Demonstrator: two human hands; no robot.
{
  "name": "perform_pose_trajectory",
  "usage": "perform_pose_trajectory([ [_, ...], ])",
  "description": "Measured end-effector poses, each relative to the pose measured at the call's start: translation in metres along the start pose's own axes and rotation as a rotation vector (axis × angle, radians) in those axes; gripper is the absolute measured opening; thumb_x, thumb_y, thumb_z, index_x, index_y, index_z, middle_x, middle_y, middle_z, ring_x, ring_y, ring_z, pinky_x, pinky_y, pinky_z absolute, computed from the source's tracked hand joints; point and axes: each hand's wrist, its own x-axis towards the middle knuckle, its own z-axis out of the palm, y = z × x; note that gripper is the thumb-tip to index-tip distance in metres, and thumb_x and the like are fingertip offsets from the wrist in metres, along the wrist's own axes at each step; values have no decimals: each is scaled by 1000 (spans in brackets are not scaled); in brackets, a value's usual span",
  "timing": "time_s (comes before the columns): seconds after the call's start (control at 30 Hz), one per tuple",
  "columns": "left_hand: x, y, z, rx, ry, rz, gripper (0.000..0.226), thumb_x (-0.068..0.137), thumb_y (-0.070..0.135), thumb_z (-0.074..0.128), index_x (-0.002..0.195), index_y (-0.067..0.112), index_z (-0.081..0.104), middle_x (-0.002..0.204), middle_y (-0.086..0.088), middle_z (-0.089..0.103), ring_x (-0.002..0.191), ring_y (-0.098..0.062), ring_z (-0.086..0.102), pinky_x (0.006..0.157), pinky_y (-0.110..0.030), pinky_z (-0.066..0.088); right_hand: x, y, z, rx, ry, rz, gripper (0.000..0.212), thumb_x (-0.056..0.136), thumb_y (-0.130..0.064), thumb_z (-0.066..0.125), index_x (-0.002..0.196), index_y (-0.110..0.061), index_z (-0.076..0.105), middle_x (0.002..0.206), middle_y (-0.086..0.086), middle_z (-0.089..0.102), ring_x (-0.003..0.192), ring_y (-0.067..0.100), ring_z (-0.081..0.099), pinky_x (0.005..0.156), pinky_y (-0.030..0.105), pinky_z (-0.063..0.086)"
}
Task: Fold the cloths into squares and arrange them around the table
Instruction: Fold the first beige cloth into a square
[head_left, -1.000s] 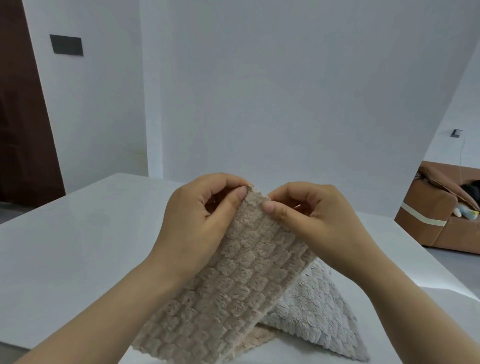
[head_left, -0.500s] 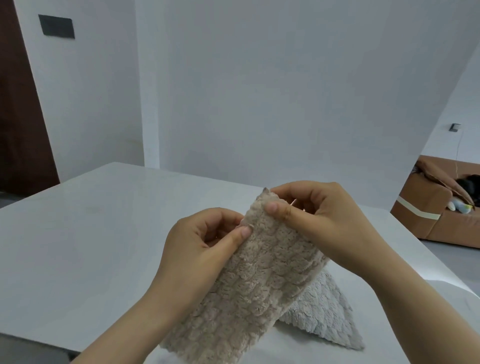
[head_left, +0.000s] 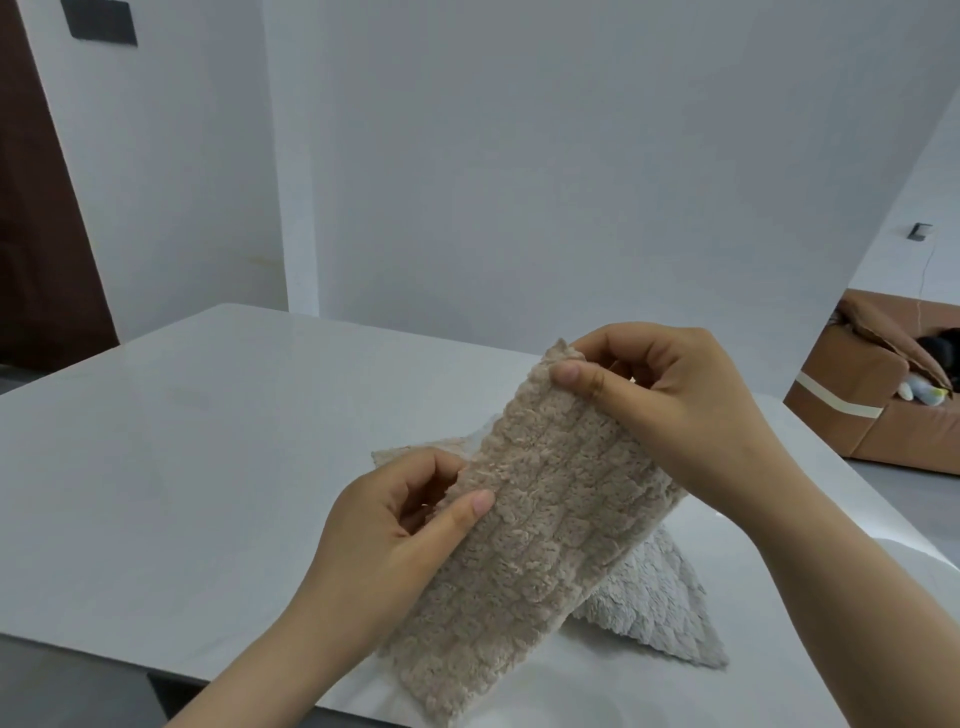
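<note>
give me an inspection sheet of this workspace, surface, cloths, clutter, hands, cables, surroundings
surface: white glossy table
job's things: beige cloth held up off the table as a long strip; grey cloth lying on the table behind it; a pale cloth corner shows past the left hand, which cloth it belongs to is unclear
clutter: nothing seen
hands: left hand pinches the strip's side edge; right hand pinches its top corner
cables: thin cable hanging down the far right wall
surroundings: white wall, dark door at left, brown sofa at right
</note>
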Motion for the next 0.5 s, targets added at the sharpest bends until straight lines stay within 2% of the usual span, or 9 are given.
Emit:
perform_pose_trajectory([
  [0.07, -2, -8, -3, 86, -1, 8, 35, 73, 52, 64, 77, 18, 66, 62, 2, 54, 59, -12, 48, 57, -24, 39, 1, 2, -1, -6, 13, 2, 12, 82, -33, 71, 75, -24, 74, 63, -15, 65, 62, 10, 59, 57, 17, 46],
  [0.17, -5, -17, -8, 166, -27, -39, 31, 81, 47, 67, 64, 22, 62, 55, 4, 48, 54, -2, 42, 53, -13, 32, 1, 4, -3, -21, 45, -1, 11, 82, -32, 71, 76, -23, 74, 67, -12, 67, 66, 8, 62, 61, 18, 48],
  [0.23, -8, -25, -11, 180, -60, -83, 29, 78, 45, 63, 63, 19, 63, 55, 9, 48, 54, -3, 42, 53, -12, 33, 1, 6, -4, -35, 66, 1, 10, 83, -29, 71, 77, -22, 74, 69, -12, 68, 66, 3, 62, 61, 14, 47],
  [0.33, -10, -38, -15, 190, -76, -129, 26, 72, 48, 62, 70, 23, 70, 64, 6, 62, 60, -6, 52, 58, -11, 39, 1, 9, -4, -45, 111, 11, 8, 84, -26, 70, 77, -23, 73, 71, -14, 68, 65, -3, 59, 61, 10, 44],
  [0.4, -11, -45, -17, 193, -75, -147, 26, 71, 48, 63, 72, 25, 72, 70, 4, 65, 61, -5, 54, 59, -11, 40, 2, 12, -4, -50, 134, 18, 7, 85, -25, 70, 78, -22, 72, 75, -9, 69, 67, -2, 58, 62, 13, 44],
  [0.5, -12, -51, -19, 211, -98, -141, 26, 73, 45, 63, 70, 21, 72, 67, 1, 62, 58, -4, 51, 56, -11, 37, 1, 16, -4, -46, 162, 25, 7, 85, -24, 70, 79, -21, 72, 72, -2, 68, 63, 0, 53, 60, 12, 41],
])
